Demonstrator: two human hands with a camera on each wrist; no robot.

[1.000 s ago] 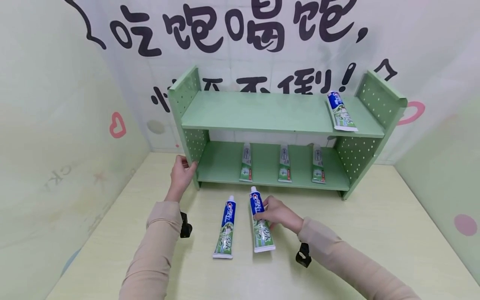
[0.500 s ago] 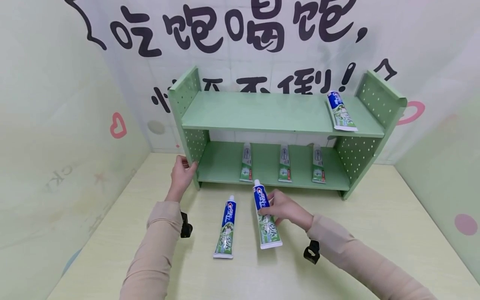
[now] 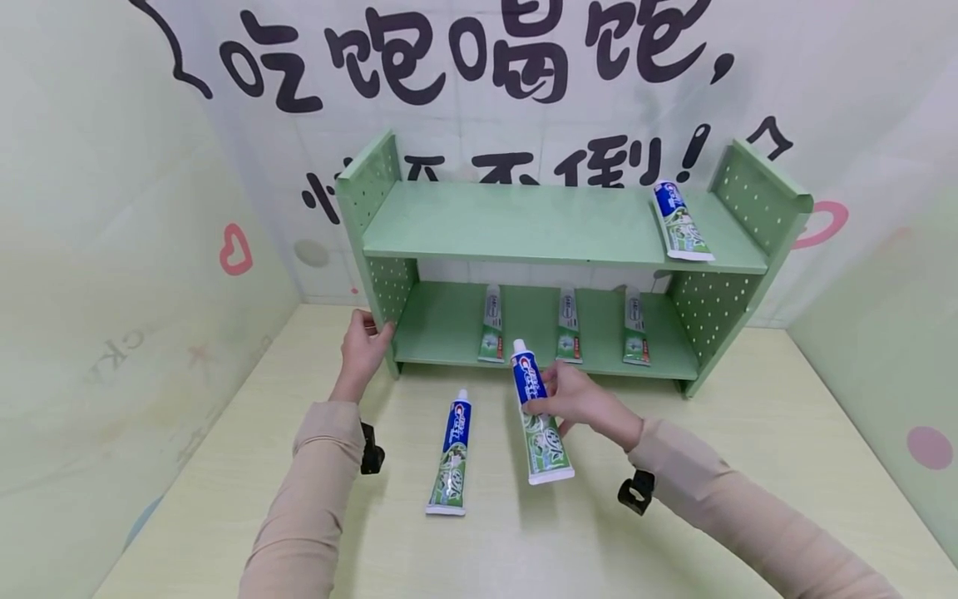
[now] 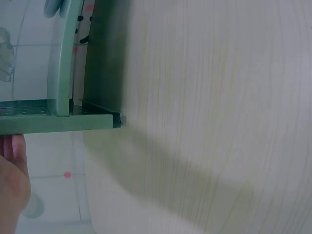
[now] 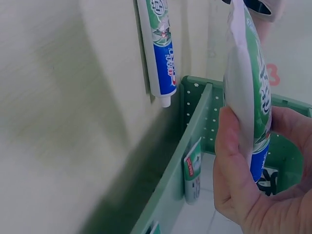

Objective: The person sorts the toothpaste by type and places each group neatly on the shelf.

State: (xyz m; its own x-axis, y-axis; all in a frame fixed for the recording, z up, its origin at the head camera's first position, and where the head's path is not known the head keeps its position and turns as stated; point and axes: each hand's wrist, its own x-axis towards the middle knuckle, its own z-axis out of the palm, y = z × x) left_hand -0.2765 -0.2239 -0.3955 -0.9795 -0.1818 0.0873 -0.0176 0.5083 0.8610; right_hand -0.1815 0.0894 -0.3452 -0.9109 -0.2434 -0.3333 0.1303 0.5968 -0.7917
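Note:
In the head view, my right hand point(image 3: 580, 399) pinches a blue-and-green toothpaste tube point(image 3: 540, 424) with a white cap, above the table just before the shelf. The tube tilts with its cap toward the shelf; the right wrist view shows the thumb on one face and fingers on the other. A matching toothpaste tube point(image 3: 451, 457) lies on the table to its left. My left hand point(image 3: 362, 353) touches the outer side of the green two-tier shelf point(image 3: 509, 220) at its left panel; some fingers are partly hidden in the left wrist view.
Another blue-and-green tube point(image 3: 681, 223) lies on the upper tier at the right. On the lower tier lie three slimmer grey-and-green tubes, the left one point(image 3: 491, 324), the middle one point(image 3: 568, 326) and the right one point(image 3: 634, 329). Perforated side panels point(image 3: 759, 204) bound the shelf.
My right hand has carried its toothpaste tube up, forward and slightly right, toward the shelf's lower front edge. My left hand and the other tubes have stayed put.

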